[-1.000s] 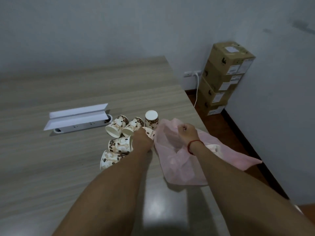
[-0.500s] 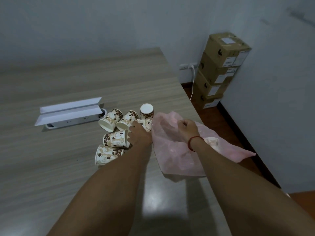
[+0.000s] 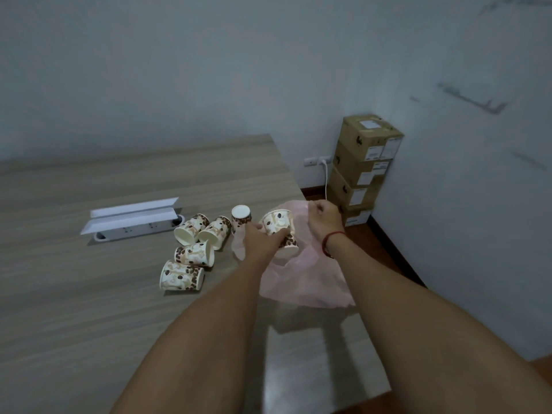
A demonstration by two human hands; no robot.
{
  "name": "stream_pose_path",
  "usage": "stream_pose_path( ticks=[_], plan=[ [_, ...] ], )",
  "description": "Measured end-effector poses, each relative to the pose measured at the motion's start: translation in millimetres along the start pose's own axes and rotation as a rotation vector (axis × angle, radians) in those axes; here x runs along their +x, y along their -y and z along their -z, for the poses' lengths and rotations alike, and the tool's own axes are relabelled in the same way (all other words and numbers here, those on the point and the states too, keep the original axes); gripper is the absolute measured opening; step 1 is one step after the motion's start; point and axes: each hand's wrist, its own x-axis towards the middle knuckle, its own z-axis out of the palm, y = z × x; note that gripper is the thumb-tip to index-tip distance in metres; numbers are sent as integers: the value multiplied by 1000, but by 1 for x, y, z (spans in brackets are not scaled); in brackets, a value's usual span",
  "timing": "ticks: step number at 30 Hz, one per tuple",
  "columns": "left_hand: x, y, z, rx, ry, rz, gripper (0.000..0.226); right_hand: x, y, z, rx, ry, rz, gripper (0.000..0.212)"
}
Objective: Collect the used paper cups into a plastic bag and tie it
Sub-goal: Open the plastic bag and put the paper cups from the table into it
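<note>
My left hand (image 3: 263,239) grips a paper cup (image 3: 277,223) with a coffee-bean print and holds it at the mouth of the pink plastic bag (image 3: 301,282). A second such cup (image 3: 289,245) shows just below that hand. My right hand (image 3: 324,216) pinches the bag's upper edge and holds it up. Several more printed cups lie on their sides on the table (image 3: 74,294), among them one nearest me (image 3: 181,275) and one behind it (image 3: 194,253). One cup (image 3: 240,218) stands upside down beside the bag.
A white power strip with a folded white paper on it (image 3: 134,218) lies left of the cups. Stacked cardboard boxes (image 3: 363,165) stand on the floor by the wall beyond the table's right edge. A wall socket with a white cable (image 3: 321,161) is next to them.
My left hand has lifted a cup out of the pile and carried it right to the bag's opening. My right hand has raised the bag's edge.
</note>
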Motion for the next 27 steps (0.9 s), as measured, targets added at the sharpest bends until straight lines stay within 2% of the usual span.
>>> stream_pose_path(
  ticks=[2,4,5,6,9,12,15,19,21,24,27],
  plan=[
    [-11,-6,-7,17,77,67,60,-2,8,6,24,4,31,23],
    [-23,-17,-7,134,287,116,38,-2,14,7,35,13,44,22],
    [-25,-22,-6,175,352,146,26,-1,16,6,29,21,49,23],
    [-24,-25,-4,192,364,153,24,0,18,5,18,27,53,24],
    [-3,-30,9,190,286,97,24,8,19,-4,-5,38,55,24],
    [35,-25,25,323,97,-27,30,22,14,-25,-37,44,12,23],
    [73,-13,39,421,-91,-67,33,39,2,-49,-86,25,-45,28],
    [132,-1,48,483,-142,-145,29,69,-18,-87,-101,21,-109,22],
    [160,6,49,644,-79,-217,46,81,-29,-101,-110,5,-131,23],
    [196,18,43,949,190,-284,75,95,-48,-113,-117,-15,-164,29],
    [210,29,34,1108,299,-322,71,101,-63,-117,-96,-28,-189,37]
  ],
)
